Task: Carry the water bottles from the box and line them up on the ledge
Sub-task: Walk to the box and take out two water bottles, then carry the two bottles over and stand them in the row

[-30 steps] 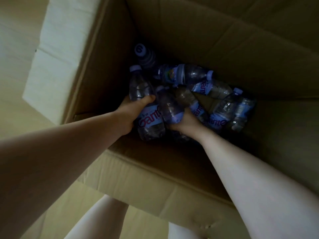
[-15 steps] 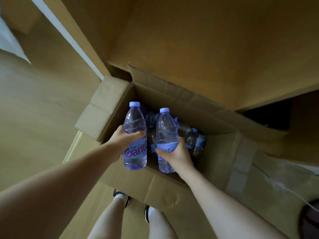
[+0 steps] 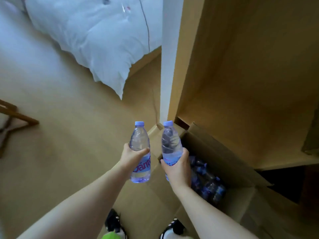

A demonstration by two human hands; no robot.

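Bottles are riding upright, one gripped at the label in your left hand (image 3: 133, 156) and one in your right hand (image 3: 177, 167), so they are standing ready for the ledge.

A tan floor (image 3: 72, 121) runs across the room, lit by soft, even light. A bed with a white duvet (image 3: 89, 37) fills the upper left, one corner of the duvet hanging down toward the floor. A white wall edge (image 3: 168, 54) stands beside a tall wooden panel (image 3: 241, 66) on the right, and part of a wooden stand (image 3: 15, 121) shows at the left edge.
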